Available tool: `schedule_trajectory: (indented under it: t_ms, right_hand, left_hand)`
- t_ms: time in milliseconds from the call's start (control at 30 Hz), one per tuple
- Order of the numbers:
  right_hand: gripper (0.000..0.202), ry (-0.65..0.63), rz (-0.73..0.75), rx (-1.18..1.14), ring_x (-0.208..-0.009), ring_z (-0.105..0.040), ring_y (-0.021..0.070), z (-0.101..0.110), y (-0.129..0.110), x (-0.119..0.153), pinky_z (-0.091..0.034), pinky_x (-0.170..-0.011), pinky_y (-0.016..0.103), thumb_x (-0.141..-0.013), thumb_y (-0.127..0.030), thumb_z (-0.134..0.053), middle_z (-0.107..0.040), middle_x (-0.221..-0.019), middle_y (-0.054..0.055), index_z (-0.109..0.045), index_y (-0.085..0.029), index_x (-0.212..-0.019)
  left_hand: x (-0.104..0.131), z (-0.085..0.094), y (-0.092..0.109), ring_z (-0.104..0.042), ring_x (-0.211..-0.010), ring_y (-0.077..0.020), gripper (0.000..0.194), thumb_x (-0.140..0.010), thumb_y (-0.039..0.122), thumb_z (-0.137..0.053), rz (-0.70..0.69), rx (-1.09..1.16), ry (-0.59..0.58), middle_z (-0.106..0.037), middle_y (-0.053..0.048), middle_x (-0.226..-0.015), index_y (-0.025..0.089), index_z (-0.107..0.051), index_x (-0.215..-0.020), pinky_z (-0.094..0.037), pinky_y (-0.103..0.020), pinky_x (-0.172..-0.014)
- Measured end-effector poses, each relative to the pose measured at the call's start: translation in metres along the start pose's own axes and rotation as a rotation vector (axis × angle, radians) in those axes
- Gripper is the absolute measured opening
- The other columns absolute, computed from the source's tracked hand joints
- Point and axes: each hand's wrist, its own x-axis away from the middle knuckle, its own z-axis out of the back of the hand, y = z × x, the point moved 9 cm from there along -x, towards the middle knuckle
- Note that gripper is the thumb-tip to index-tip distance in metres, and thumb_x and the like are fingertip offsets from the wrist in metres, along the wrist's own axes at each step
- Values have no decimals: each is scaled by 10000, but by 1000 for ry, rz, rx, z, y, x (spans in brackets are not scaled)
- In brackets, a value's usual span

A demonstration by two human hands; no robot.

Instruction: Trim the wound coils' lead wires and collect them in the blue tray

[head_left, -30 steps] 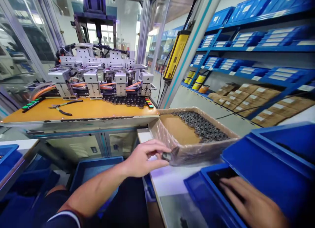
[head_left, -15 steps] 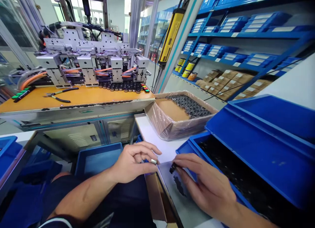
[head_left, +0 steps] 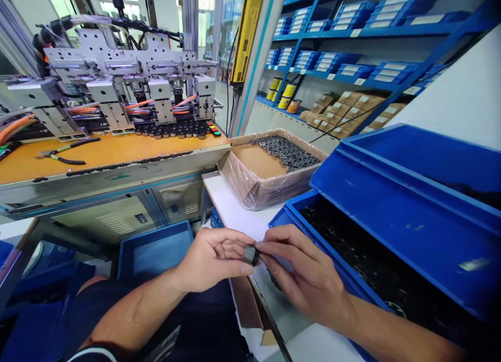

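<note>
Between the fingertips of both hands is a small round part (head_left: 251,254), grey and ribbed on its left side and black on its right. My left hand (head_left: 213,260) grips it between thumb and fingers, palm turned inward. From the other side, the thumb and fingers of my right hand (head_left: 307,273) pinch its black end. The fingertips hide some of the part, so I cannot tell how its grey and black portions fit together. Beneath my right hand lies a dark heap (head_left: 275,282) on the white tabletop, mostly covered by the fingers.
Right of my hands, a blue bin (head_left: 291,208) holds many black parts, with another blue bin (head_left: 391,195) over it. A plastic-lined carton (head_left: 250,190) of dark parts stands ahead. Pliers (head_left: 64,152) lie before a metal machine (head_left: 109,85). A blue tray (head_left: 156,255) sits low left.
My right hand has moved left with the black piece, bringing it against the piece in my left hand. The view has turned slightly right and down.
</note>
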Motion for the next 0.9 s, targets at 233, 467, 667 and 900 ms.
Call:
schedule_trajectory:
  t_ms: [233, 467, 667, 900]
  right_hand:
    - [345, -20, 20, -18, -888, -607, 161, -2, 1, -2, -568, -696, 275, -839, -8, -583, -593, -972, 86, -579, -144, -1155]
    - [296, -16, 103, 77, -915, -610, 175, -4, -4, 1, -576, -722, 302, -862, -47, -609, -593, -1019, 106, -584, -129, -1146]
    - [332, -15, 224, 137, -927, -617, 186, -5, -8, 9, -580, -779, 320, -837, -56, -659, -623, -1004, 99, -601, -121, -1157]
    - [296, -45, 274, 198, -875, -628, 178, -6, -16, 9, -572, -705, 297, -875, -74, -598, -630, -931, 81, -605, -108, -1169]
  left_hand:
    - [-5, 2, 3, -719, -713, -100, 437, -548, 18, -865, -57, 40, 57, -769, -14, -798, 142, -721, -942, -580, -194, -712]
    - [-5, 9, 2, -725, -746, -141, 442, -511, 80, -899, -48, -19, 99, -774, -37, -814, 130, -731, -916, -590, -260, -744]
    - [-3, 11, -3, -738, -708, -162, 460, -450, 94, -921, 8, -28, 113, -783, -46, -784, 124, -744, -874, -612, -281, -723]
    - [-1, 12, -3, -746, -703, -185, 460, -430, 135, -935, 33, -36, 125, -787, -63, -783, 123, -748, -850, -621, -294, -701]
